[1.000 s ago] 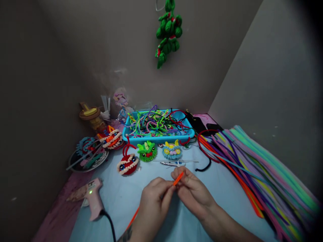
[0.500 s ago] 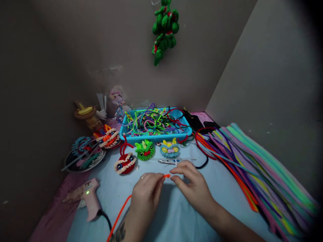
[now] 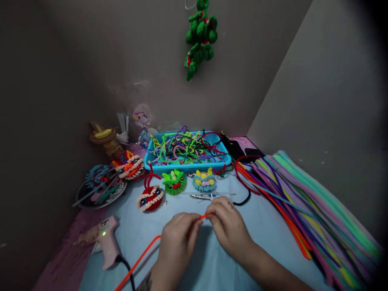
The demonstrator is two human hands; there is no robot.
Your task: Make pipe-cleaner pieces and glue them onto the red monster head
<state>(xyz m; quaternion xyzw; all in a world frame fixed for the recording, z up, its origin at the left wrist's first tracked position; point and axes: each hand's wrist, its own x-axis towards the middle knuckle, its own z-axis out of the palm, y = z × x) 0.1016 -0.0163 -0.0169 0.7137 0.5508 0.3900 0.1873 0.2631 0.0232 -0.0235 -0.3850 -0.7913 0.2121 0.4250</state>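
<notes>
Head view is showing the left hand and the right hand pinching a bright orange fuzzy stem between thumbs and fingers, low over the middle of the table; a short piece is showing between the fingertips, and its long end is trailing from behind the left hand toward the lower left. A metal tool is lying just beyond the right hand, near a curved black stem. Behind these, a blue-and-yellow face, a green horned face and a red face with cream trim are sitting in a loose row before a blue tray heaped with coloured scraps. At right, a thick bundle of coloured stems is slanting toward the near edge. At left, a pink glue gun is glowing with a green light, below a filled bowl. Pale blue cloth is covering most of the pink tabletop; grey walls are enclosing it, and a green cluster is hanging above.
</notes>
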